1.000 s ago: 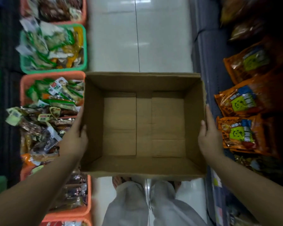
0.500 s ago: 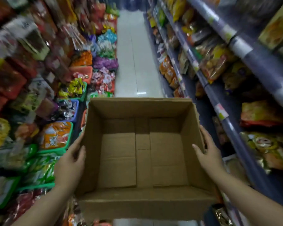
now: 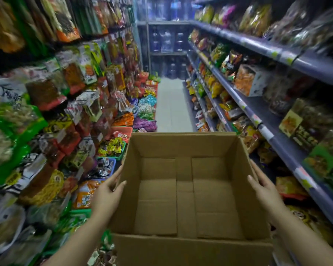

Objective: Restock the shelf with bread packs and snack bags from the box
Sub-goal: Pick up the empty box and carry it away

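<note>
Left hand (image 3: pixel 106 196) and right hand (image 3: pixel 265 191) hold the box (image 3: pixel 183 146)

Near wall of the box (image 3: pixel 192 250) runs off the bottom edge, so I can't see its underside. Left hand (image 3: pixel 107 194) and right hand (image 3: pixel 265 191): fingers go behind the box walls, only thumbs show. Hanging packs far left (image 3: pixel 17 116) are motion-blurred, labels unreadable. Far-end jugs (image 3: pixel 165 41) too hazy to count.
</note>
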Demonstrator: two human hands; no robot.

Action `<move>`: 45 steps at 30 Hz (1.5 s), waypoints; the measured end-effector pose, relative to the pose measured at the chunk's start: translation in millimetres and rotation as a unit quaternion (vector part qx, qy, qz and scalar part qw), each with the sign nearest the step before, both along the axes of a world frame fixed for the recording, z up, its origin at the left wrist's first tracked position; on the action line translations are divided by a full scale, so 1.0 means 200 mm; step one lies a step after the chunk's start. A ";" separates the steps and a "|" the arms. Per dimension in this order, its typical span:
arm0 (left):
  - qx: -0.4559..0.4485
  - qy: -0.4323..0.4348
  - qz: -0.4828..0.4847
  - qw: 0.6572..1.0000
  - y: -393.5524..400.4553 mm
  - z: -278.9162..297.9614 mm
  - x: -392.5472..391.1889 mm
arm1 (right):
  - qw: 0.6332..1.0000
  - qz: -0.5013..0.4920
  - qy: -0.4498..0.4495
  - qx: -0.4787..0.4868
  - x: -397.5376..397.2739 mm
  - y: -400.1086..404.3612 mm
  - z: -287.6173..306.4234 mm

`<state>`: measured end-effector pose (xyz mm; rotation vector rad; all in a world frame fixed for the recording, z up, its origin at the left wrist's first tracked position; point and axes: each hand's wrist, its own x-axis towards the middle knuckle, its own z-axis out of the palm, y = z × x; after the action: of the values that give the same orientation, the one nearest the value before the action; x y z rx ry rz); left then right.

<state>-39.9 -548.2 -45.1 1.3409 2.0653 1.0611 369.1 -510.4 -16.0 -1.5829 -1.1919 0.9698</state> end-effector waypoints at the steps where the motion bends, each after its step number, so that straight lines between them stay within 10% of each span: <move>1: -0.001 -0.005 -0.007 1.000 0.01 -0.01 -0.02 | 1.000 -0.004 0.002 -0.012 -0.02 0.00 0.00; 15: -0.073 -0.065 -0.015 0.995 0.60 -0.11 -0.18 | 0.995 0.006 0.054 -0.087 -0.16 0.62 -0.14; 45: -0.056 -0.003 0.051 0.997 3.99 -0.09 -0.23 | 0.995 0.042 0.067 -0.058 -0.25 4.18 -0.19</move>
<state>-85.1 249.9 -62.4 1.1865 2.1752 0.9742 319.0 325.8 -54.8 -1.5415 -1.1337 1.1989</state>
